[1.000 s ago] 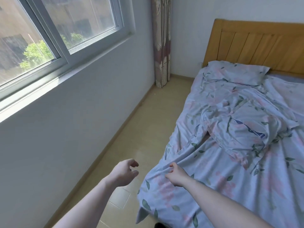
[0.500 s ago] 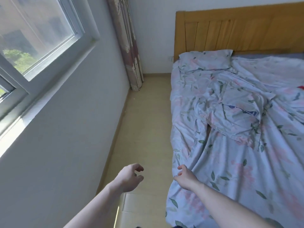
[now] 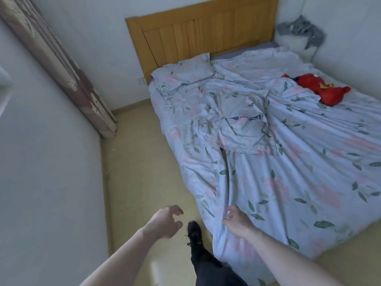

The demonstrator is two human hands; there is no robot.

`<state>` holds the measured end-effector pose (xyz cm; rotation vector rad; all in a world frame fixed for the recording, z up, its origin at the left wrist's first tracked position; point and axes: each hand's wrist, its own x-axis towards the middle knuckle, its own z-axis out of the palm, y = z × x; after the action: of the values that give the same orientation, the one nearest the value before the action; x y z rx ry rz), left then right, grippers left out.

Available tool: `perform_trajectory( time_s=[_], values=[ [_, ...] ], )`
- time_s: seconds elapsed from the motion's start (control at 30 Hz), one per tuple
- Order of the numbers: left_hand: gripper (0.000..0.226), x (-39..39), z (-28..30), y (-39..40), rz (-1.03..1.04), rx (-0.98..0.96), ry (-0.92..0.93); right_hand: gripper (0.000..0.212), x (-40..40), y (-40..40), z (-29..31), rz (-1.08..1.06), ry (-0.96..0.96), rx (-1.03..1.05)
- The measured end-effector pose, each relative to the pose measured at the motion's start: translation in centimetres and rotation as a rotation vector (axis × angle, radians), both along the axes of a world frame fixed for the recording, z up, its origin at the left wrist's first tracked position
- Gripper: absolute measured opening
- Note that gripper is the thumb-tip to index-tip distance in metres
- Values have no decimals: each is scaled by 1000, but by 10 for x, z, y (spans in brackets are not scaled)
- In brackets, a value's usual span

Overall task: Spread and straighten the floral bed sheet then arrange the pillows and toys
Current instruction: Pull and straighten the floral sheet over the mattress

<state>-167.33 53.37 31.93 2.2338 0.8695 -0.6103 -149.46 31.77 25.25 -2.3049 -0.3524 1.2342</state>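
The floral bed sheet [image 3: 288, 182] lies wrinkled over the bed, bunched toward the middle. One floral pillow [image 3: 183, 68] rests against the headboard at the left. A second pillow [image 3: 241, 131] lies crooked in the middle of the bed. A red plush toy [image 3: 317, 88] sits on the sheet at the far right, and a grey and white plush toy [image 3: 299, 35] leans in the far corner. My right hand [image 3: 237, 221] hovers over the sheet's near left corner with fingers loosely curled, holding nothing. My left hand [image 3: 165, 222] hangs over the floor, empty, fingers relaxed.
A wooden headboard [image 3: 198, 36] stands against the back wall. A patterned curtain [image 3: 61, 69] hangs at the left. A narrow strip of tan floor [image 3: 140, 162] runs between the left wall and the bed. My black shoe [image 3: 194, 232] steps beside the bed's corner.
My right hand let go of the sheet's edge it pinched a second ago. The view swung right from the window, bringing the red and grey toys into sight.
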Motion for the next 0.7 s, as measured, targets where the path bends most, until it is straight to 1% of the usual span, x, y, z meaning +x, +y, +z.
perform_trajectory(
  time_s=[0.2,0.23,0.3,0.4,0.53,0.7],
  values=[
    [36,85,-14,81,-150,51,29,57,52,55,-28,-161,52,32],
    [36,113,-21,107,-184,60,52,57,71,72,-40,-205,75,36],
    [37,143,-24,137,-230,92,99,56,91,91,-44,-229,83,28],
    [37,193,-27,177,-269,123,117,54,122,118,-50,-271,84,12],
    [35,247,-37,211,-332,108,139,53,155,144,-48,-319,57,8],
    [37,321,-64,242,-504,66,223,49,187,161,-62,-440,37,10]
  ],
)
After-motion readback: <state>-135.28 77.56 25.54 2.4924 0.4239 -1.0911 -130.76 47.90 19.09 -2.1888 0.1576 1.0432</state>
